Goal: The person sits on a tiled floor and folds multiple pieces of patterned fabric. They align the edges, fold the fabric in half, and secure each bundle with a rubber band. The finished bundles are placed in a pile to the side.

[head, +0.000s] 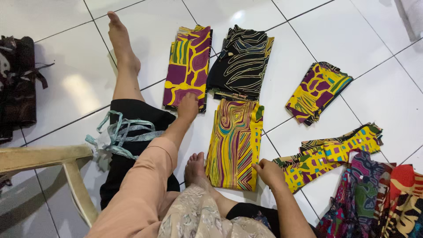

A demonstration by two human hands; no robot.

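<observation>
I sit on a white tiled floor with folded patterned cloths laid out before me. My left hand (188,105) presses on the near end of a purple and yellow folded cloth (188,61). My right hand (267,171) grips the near right corner of a yellow cloth with curved stripes (233,143). A black cloth with yellow lines (241,61) lies behind the striped one. To the right lie a small purple and yellow folded cloth (316,91) and a long yellow cloth with small squares (335,154).
A heap of unfolded colourful cloth (379,198) sits at the lower right. A wooden chair frame (53,165) stands at the left, with pale blue-green strips of cloth (119,134) on my leg. A dark bundle (17,83) lies at the far left.
</observation>
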